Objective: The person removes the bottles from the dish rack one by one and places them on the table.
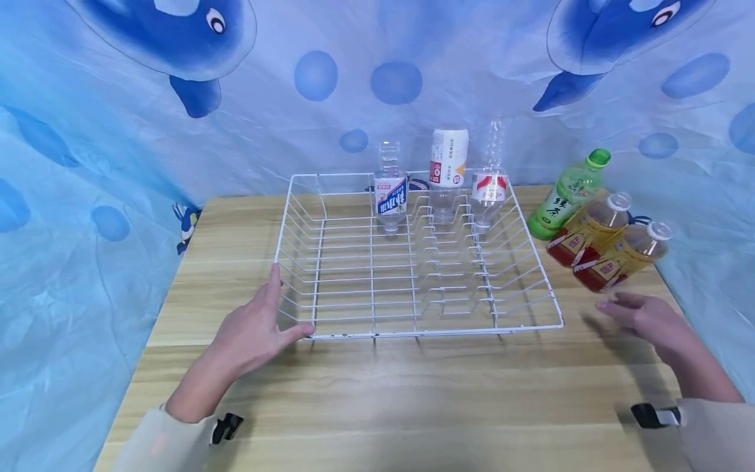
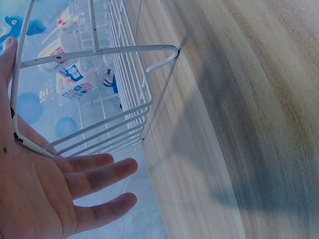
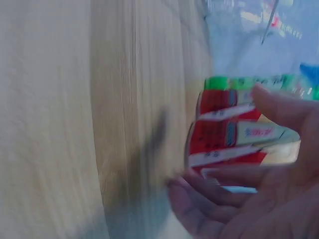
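Observation:
My left hand [image 1: 250,331] rests at the front left corner of a white wire rack [image 1: 436,333], thumb along the front rail and fingers straight along the left side. In the left wrist view, the corner rail [image 2: 30,144] lies against the palm. My right hand [image 1: 645,321] hovers right of the rack with loosely bent fingers, holding nothing. Just beyond its fingertips stands a red-and-yellow labelled bottle [image 1: 619,259] with a white cap. A matching bottle [image 1: 590,229] is beside it. Behind them is a green tea bottle [image 1: 566,195] with a green cap.
Along the rack's back, three clear bottles stand neck down: one with a blue-and-white label [image 1: 390,195], one with a white label [image 1: 448,157], one with a red-and-white label [image 1: 489,188]. A blue dolphin-print sheet [image 1: 354,39] hangs behind the wooden table [image 1: 413,406].

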Tool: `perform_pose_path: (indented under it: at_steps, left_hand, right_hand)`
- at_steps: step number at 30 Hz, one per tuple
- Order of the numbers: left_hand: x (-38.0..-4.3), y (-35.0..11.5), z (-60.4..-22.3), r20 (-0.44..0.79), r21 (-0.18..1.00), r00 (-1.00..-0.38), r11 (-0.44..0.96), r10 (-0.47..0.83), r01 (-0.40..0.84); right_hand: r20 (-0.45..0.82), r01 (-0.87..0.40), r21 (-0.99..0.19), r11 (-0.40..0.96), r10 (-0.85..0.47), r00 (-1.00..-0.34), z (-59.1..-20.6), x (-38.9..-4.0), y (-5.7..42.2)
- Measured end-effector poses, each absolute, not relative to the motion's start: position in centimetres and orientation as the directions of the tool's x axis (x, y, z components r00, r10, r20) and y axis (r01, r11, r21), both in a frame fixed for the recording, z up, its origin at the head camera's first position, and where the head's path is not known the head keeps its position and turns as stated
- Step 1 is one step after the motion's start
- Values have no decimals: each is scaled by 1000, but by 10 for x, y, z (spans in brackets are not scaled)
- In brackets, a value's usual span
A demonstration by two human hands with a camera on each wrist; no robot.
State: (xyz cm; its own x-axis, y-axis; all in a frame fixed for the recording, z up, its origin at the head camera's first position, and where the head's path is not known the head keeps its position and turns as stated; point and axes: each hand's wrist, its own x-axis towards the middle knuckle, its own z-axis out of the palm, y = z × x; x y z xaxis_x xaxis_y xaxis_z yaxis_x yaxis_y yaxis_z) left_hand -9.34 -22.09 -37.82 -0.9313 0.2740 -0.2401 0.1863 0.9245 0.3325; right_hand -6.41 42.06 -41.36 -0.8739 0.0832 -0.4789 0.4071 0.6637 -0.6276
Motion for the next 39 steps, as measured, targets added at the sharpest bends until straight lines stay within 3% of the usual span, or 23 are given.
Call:
perform_pose_path:
  at_steps: [3, 7, 16, 23, 29, 39]
  left_hand:
    - [-93, -220, -378, -238, 325, -931, 926, 277, 193]
    - [-91, -220, -377, -232, 329, -934, 925, 273, 189]
    - [-85, -222, -379, -229, 330, -938, 927, 259, 175]
    - [-86, -219, -378, -230, 331, -938, 928, 258, 173]
    - [-85, -215, -378, -213, 317, -941, 929, 264, 189]
    - [-85, -216, -365, -255, 211, -925, 950, 281, 230]
  right_hand:
    - [-464, 338, -626, 703, 12, -886, -409, -53, 403]
    - [-351, 254, -665, 702, 6, -936, -399, -52, 371]
    - [-122, 118, -829, 547, 30, -992, -390, -62, 317]
    - [65, -67, -738, 672, -28, -997, -391, -64, 294]
    - [32, -98, -582, 807, -98, -995, -398, -63, 288]
    - [-50, -82, -515, 853, -125, -991, -404, -64, 284]
